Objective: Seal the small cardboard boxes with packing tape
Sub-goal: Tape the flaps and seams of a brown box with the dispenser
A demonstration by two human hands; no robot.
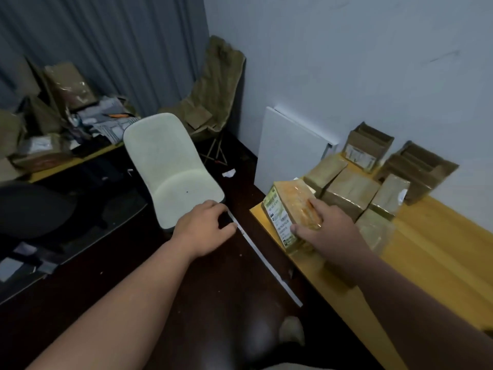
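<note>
Resting on the near left corner of the yellow counter (440, 249), a small labelled box (288, 209) sits under the right hand (325, 228), whose thumb lies on the printed label side while the fingers curl over the glossy top, so the hand grips it. That shine on top looks like packing tape already laid down, though I cannot tell whether every seam is covered. The left hand (205, 225) hangs out over the dark floor (213, 276) with loosely spread fingers, holding nothing; it hovers near the front edge of the pale chair (170, 166) and just above a long white strip (266, 265) lying on the floor.

Just beyond the held box, a tight cluster of closed boxes (352, 190) stands on the counter, their tops closed and faintly glossy, which suggests they are sealed. Farther right, by the wall, two open boxes (394, 158) show flaps standing up, so these seem to remain to be taped. No tape roll or dispenser is visible anywhere.

My judgement is that the job is well past halfway: most boxes appear finished, the one in hand is at or near completion, and the two open ones at the far side are left.
</note>
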